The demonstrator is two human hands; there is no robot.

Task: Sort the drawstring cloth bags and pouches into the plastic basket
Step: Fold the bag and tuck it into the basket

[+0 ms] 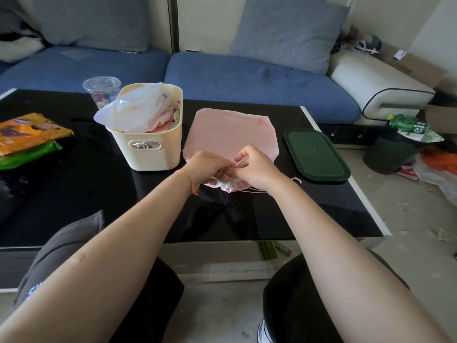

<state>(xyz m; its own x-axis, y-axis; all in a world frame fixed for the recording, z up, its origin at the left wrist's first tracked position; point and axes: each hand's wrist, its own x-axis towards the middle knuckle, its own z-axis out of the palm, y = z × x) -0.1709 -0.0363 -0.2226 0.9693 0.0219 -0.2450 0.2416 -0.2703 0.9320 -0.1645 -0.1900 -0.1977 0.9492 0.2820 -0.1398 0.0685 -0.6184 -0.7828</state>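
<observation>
head view: pink drawstring bag (230, 134) flat on the worktop (74, 194), mouth nearest; both hands' fingers (243, 160) pinch its cord there. plastic basket (148, 144) stands just left, beside the left hand (206, 167).

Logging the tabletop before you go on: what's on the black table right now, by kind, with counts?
Pink drawstring bag, both hands at its cord: 1
Cream plastic basket, holding cloth and plastic: 1
Clear lidded cup: 1
Green lid: 1
Snack packets, orange over green: 2
Total: 6
</observation>
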